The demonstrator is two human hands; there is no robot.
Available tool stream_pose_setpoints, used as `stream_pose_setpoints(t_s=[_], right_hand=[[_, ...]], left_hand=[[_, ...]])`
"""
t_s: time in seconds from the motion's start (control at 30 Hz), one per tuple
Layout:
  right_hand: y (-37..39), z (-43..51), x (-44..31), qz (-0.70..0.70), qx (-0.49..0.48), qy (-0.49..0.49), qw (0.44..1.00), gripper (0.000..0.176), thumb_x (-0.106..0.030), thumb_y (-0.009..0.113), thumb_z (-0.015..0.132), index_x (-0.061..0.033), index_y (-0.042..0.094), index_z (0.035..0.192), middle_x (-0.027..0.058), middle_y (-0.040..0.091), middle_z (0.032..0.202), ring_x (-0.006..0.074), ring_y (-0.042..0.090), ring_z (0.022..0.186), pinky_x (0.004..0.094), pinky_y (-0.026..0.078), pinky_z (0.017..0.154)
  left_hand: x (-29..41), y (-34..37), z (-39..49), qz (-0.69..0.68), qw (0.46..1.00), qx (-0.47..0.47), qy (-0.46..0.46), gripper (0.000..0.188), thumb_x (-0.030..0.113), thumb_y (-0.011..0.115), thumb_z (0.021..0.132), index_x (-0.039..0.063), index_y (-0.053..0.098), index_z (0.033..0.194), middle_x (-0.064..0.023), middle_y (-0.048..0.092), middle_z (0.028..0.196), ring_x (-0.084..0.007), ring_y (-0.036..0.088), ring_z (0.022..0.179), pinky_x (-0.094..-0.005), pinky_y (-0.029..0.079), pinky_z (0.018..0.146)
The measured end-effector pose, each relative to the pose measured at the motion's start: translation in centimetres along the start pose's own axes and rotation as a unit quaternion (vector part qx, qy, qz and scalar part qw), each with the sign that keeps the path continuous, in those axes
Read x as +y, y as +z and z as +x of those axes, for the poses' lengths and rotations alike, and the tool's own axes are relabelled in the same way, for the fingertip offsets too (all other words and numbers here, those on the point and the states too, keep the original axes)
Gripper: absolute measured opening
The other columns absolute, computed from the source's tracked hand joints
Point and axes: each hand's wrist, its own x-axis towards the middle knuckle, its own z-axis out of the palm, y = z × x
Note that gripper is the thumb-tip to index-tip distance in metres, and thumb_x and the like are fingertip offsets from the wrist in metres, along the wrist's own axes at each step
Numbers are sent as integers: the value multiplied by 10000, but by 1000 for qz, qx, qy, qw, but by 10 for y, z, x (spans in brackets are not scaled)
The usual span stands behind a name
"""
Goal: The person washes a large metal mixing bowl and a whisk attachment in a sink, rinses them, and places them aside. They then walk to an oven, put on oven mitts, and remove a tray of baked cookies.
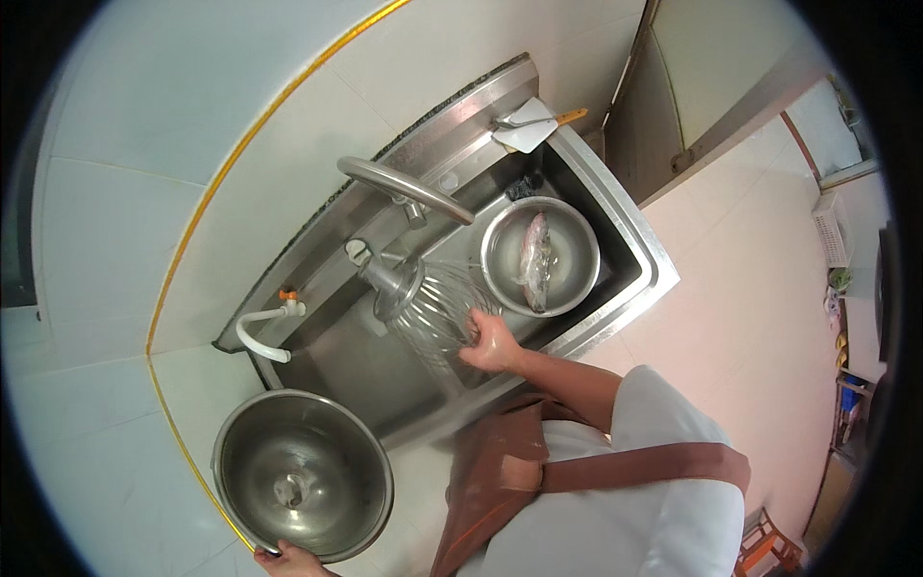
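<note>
My right hand (494,340) is closed on the wire end of a large metal balloon whisk attachment (440,303), which lies slanted across the double-basin steel sink (360,375). At the lower left, my left hand (288,559) grips the rim of a big, deep stainless steel bowl (303,461). That bowl is tilted with its inside facing me, beside the sink's left end. A smaller round metal bowl (593,252) sits in the right basin, holding a pale and pinkish fish (536,261) and some liquid.
A curved metal faucet (404,186) arches over the sink, and a white spout with an orange handle (288,296) stands left of it. A white scraper or board (528,126) and a utensil with an orange handle (572,116) rest on the back right ledge. Tiled walls flank the sink.
</note>
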Motion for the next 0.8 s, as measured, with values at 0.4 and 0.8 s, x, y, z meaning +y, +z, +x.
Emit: stream_pose_setpoints(t_s=[0.4, 0.8], right_hand=[[-30, -65, -89, -18, 72, -247, 966, 358, -185, 764, 643, -24, 473, 775, 106, 470, 603, 198, 445, 536, 365, 410, 509], [-133, -160, -131, 244, 44, -186, 951, 374, 65, 615, 644, -123, 304, 736, -52, 318, 649, 55, 274, 600, 249, 237, 520]], left_hand=[[-39, -2, -57, -60, 988, 81, -115, 328, 97, 666, 797, -24, 603, 1095, -218, 668, 931, -361, 638, 828, -457, 501, 761], [21, -23, -31, -131, 957, 257, 11, 124, 123, 635, 784, 41, 542, 800, -81, 585, 656, -278, 552, 555, -403, 469, 564]])
